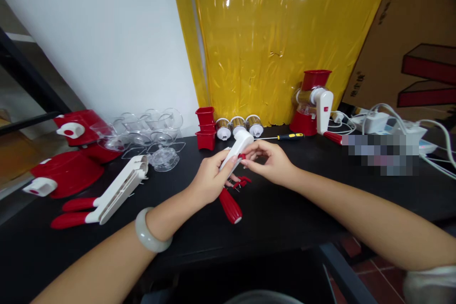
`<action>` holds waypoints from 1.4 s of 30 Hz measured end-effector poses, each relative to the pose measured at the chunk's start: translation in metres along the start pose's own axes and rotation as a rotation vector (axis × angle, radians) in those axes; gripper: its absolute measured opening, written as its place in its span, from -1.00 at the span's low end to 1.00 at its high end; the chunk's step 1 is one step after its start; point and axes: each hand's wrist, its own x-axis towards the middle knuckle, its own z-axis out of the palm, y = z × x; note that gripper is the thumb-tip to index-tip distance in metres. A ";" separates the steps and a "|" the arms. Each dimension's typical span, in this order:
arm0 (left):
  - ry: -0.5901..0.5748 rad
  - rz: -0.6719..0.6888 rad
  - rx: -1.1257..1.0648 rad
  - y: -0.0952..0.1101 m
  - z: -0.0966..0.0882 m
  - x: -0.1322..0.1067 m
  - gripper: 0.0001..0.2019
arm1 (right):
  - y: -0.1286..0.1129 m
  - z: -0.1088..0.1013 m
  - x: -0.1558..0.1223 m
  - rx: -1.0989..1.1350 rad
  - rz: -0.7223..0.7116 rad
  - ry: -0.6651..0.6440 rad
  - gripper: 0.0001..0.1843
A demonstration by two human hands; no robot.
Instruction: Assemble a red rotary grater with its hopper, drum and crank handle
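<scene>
1. Two red bases (69, 171) with white knobs sit at the far left of the black table (285, 209), one behind the other. They look parked away from the hands.
2. Spare handles (119, 189) lie flat and stacked just right of the bases, red grips pointing left. Laid parallel like this, they take little room.
3. Clear housings (149, 126) are grouped at the table's back edge, with a clear disc piece (164, 157) in front. Their see-through walls show nothing inside.
4. Red hoppers (205, 128) are stacked one on another; their insides are hidden from this angle. Three metal drums (238, 125) lie in a row just beside them.
5. Left hand (210, 178) — fingers wrapped round the crank handle (238, 145) at table centre, above the surface. The white arm tilts up and right, and the red grip shows below the hand. The tilt seems to present the white arm to the other hand.
6. Right hand (272, 161) — thumb and forefinger pinch a small red piece (243, 156) against the white arm, with the other fingers loosely curled. More small red parts (242, 181) lie on the table just below.
7. Screwdriver (285, 137) lies flat behind the right hand, its handle to the right.
8. Assembled grater (313, 102) stands upright near the yellow sheet (270, 33). I cannot tell what its top hopper contains. Cables and power blocks (377, 121) lie at the far right.
</scene>
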 end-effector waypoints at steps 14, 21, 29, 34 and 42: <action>-0.017 0.018 0.077 0.001 0.000 -0.001 -0.60 | 0.001 -0.001 0.000 -0.015 -0.008 -0.003 -0.74; -0.036 0.038 0.117 0.002 -0.001 -0.002 -0.63 | 0.002 -0.001 0.000 -0.034 0.002 0.000 -0.74; -0.063 0.055 0.133 0.003 -0.002 -0.001 -0.65 | 0.001 -0.001 -0.001 -0.072 -0.022 0.010 -0.74; -0.055 0.086 0.179 0.006 -0.003 -0.002 -0.66 | 0.001 -0.001 -0.001 -0.127 -0.024 0.052 -0.65; -0.030 0.112 0.203 0.010 -0.003 -0.002 -0.69 | 0.007 -0.009 0.001 -0.386 -0.208 0.229 -0.26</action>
